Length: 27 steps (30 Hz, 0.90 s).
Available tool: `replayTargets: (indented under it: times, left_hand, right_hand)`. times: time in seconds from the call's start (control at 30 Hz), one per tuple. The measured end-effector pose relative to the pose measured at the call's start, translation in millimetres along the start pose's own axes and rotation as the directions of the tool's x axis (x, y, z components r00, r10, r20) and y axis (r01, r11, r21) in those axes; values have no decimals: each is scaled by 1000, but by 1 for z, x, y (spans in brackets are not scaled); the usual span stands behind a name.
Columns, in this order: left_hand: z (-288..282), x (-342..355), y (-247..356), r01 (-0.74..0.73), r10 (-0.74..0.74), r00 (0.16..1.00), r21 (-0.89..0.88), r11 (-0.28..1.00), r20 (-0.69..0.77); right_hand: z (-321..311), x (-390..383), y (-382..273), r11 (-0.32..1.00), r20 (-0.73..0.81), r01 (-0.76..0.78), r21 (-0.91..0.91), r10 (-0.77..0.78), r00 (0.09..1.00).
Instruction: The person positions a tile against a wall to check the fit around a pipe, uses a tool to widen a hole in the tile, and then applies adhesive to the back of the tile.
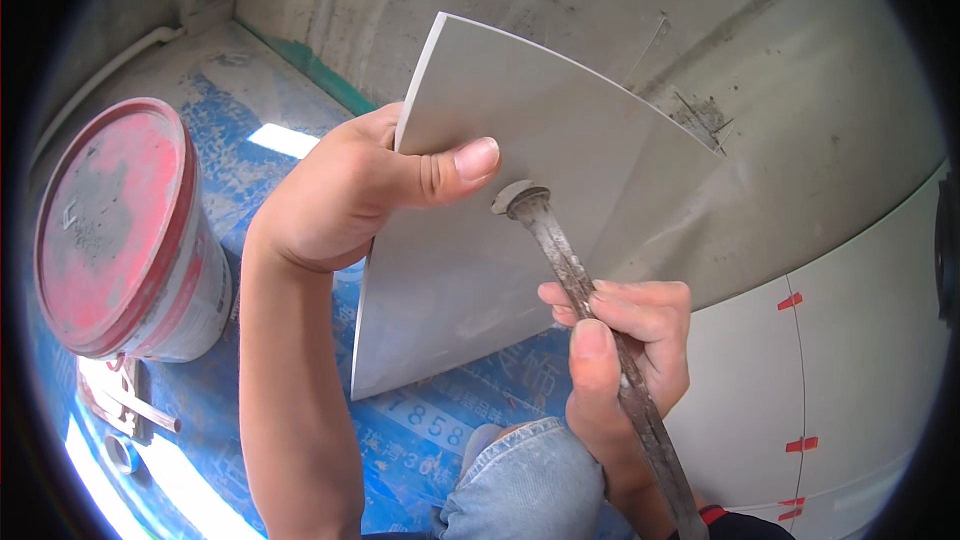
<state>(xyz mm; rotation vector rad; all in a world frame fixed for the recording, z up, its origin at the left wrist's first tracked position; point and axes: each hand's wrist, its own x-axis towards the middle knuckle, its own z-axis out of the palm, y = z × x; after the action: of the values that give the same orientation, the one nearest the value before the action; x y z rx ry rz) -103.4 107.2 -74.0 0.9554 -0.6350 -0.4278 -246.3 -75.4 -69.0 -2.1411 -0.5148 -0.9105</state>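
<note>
My left hand (370, 175) grips a large light-grey tile (470, 270) by its left edge, with the thumb pressed on the face and the other fingers hidden behind. The tile is tilted up in front of me and its top edge slants down to the right. In my right hand (635, 350) is a long, worn metal bar (637, 395), pinched between thumb and fingers. Its flared round end is at the middle of the tile's face, just right of my left thumb; whether it touches I cannot tell. The bar's lower end runs along my right forearm.
A bucket with a dusty red lid (110, 230) stands at the left on blue printed floor sheeting (410, 440). Near it lie a small flat tool (115, 400) and a roll of tape (122, 454). Pale tiles with red spacers (801, 445) cover the right side, below a bare concrete wall (800, 120).
</note>
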Motion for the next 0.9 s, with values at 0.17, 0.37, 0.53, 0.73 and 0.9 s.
replayTargets:
  times: [0.17, 0.37, 0.53, 0.73, 0.9]
  left_hand:
    - [0, -2, 0, 8, -8, 1000, -10, 1000, 15]
    - [3, -2, 0, -16, 16, 1000, -21, 1000, 17]
    - [2, -2, -1, -13, 14, 999, -35, 999, 46]
    - [3, -2, 5, 5, -2, 997, -35, 999, 83]
    - [1, -2, -2, 0, 0, 1000, -12, 1000, 0]
  right_hand:
    - [1, 2, 1, 1000, 35, -16, -20, 17, 999]
    - [1, 3, 4, 999, 38, 11, -32, -10, 999]
    - [1, 1, -1, 999, 8, 24, -20, -24, 1000]
    - [-5, 1, -6, 999, 3, 38, -33, -38, 999]
    - [-1, -4, -1, 1000, -68, 26, 14, -25, 997]
